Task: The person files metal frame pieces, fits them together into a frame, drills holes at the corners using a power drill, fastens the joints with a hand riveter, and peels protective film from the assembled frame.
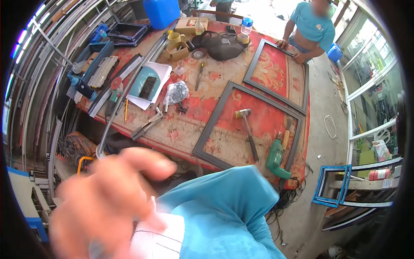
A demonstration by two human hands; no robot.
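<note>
Grip [105,198], the camera wearer's left, looms blurred in the foreground, fingers partly curled; whether they have hold of anything cannot be told. White cloth [160,238] with dark stitching lies directly below and right of the grip, appearing to meet a fingertip, though the blur hides whether it is pinched. Blue cloth [228,207] spreads over a knee to the grip's right.

Beyond the grip stands a table [196,126] under a worn red-patterned cover. A long metal bar [105,136] ends just above the knuckles in view. Nearest the grip on the table lie pliers [147,125] and a pencil [126,110]; past them, a phone [148,87], a plastic bag [176,93] and, farther, a screwdriver [200,77].

To the right of the grip, well apart from it, a dark frame [214,118] lies flat, with a hammer [250,134] inside its outline and a green drill [274,156] near its right side. A second frame [254,60] rests farther off, where a co-worker [317,26] in a blue shirt has both hands on its far edge. A blue frame [317,184] stands far right of the grip, off the table.
</note>
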